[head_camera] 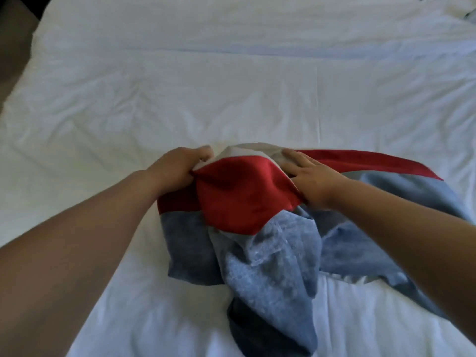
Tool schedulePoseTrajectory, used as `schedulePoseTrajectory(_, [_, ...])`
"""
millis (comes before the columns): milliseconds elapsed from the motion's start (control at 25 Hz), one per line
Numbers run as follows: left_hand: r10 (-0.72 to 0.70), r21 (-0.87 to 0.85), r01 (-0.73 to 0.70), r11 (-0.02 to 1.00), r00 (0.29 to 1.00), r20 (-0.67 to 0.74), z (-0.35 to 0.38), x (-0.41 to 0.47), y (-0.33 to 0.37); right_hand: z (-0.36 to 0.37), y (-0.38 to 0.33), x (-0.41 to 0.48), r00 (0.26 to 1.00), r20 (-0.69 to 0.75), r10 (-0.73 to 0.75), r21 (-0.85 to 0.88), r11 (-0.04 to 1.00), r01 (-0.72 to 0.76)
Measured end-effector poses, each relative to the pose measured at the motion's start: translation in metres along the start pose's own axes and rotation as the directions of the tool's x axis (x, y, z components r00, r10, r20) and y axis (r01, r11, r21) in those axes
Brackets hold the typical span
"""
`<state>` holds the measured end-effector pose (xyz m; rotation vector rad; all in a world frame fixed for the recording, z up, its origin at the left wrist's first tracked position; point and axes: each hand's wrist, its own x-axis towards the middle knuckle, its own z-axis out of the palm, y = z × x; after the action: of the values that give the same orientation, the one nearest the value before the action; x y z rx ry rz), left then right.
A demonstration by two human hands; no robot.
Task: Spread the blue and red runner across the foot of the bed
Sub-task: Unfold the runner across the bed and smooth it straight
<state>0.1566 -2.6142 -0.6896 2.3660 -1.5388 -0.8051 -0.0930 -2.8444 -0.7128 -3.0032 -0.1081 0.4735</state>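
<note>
Runner (257,228) bunched on bed (154,99); edge gripped by left hand (177,163), right hand (309,176) laid flat, fingers straight. Twisted folds could be pulled tighter.

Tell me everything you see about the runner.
The runner is soft mottled blue cloth with a red satin-like band and a pale underside. It lies bunched and twisted on the white bed, one stretch trailing right, not yet spread. The left hand grips its folded edge; the right hand rests flat on it.
</note>
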Motion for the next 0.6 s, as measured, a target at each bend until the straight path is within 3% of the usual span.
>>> schedulePoseTrajectory(80, [-0.120,-0.223,0.100,0.970,0.990,-0.080,-0.011,-0.012,-0.007,-0.002,-0.002,0.010,1.000,-0.017,0.005,0.033,0.999,-0.005])
schedulePoseTrajectory(160, [-0.203,-0.449,0.116,0.886,0.968,-0.149,-0.018,-0.016,-0.006,-0.019,-0.010,0.015,0.998,0.032,0.062,0.205,0.976,-0.067])
schedulePoseTrajectory(280, [-0.361,-0.777,0.144,0.613,0.926,-0.113,-0.037,-0.026,0.005,-0.060,-0.018,0.009,0.962,0.107,0.251,0.496,0.825,-0.271])
schedulePoseTrajectory(360, [-0.437,-0.827,0.152,0.541,0.891,-0.122,-0.056,-0.035,0.013,-0.092,-0.023,0.002,0.948,0.111,0.297,0.441,0.840,-0.315])
schedulePoseTrajectory(440, [-0.565,-0.849,0.164,0.503,0.805,-0.179,-0.084,-0.047,0.022,-0.127,-0.026,-0.004,0.927,0.137,0.349,0.273,0.886,-0.374])
schedulePoseTrajectory(520, [-0.640,-0.820,0.148,0.553,0.706,-0.304,-0.126,-0.063,0.040,-0.168,-0.028,-0.014,0.889,0.122,0.440,0.144,0.879,-0.455])
schedulePoseTrajectory(600, [-0.551,-0.623,0.153,0.767,0.654,-0.518,-0.167,-0.082,0.058,-0.210,-0.032,-0.031,0.843,0.074,0.533,0.030,0.844,-0.536])
